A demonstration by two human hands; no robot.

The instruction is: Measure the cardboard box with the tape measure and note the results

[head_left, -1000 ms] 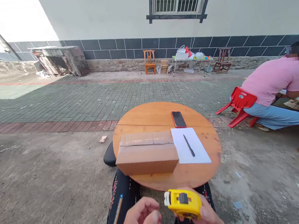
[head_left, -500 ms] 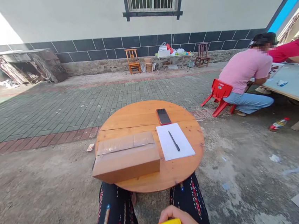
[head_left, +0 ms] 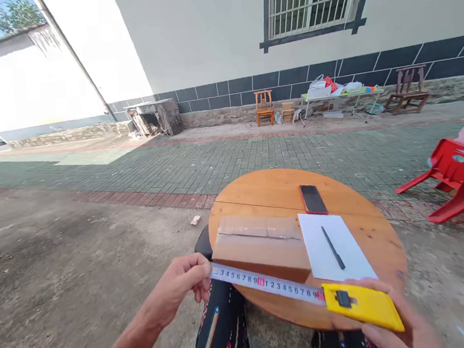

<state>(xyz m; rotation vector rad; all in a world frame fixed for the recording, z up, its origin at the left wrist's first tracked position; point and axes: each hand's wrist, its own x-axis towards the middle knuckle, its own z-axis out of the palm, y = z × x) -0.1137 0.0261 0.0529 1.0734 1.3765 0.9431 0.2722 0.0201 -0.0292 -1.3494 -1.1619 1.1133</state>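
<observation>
My left hand pinches the free end of a white metal blade pulled out of a yellow tape measure. The case of the tape measure sits in my right hand, fingers wrapped round it. Between my hands the blade slants slightly down to the right, its numbers facing me. Just behind it lies a taped cardboard box on the round wooden table; I cannot tell whether the blade touches the box. To the box's right is white paper with a black pen on it.
A phone in a red case lies behind the paper. My legs are under the table's near edge. At right stands a red plastic chair with a person partly in view. Farther off are a wooden chair and a cluttered folding table.
My hands have risen from my lap to the front of the box and moved apart, drawing out the tape measure's blade. The view has turned left.
</observation>
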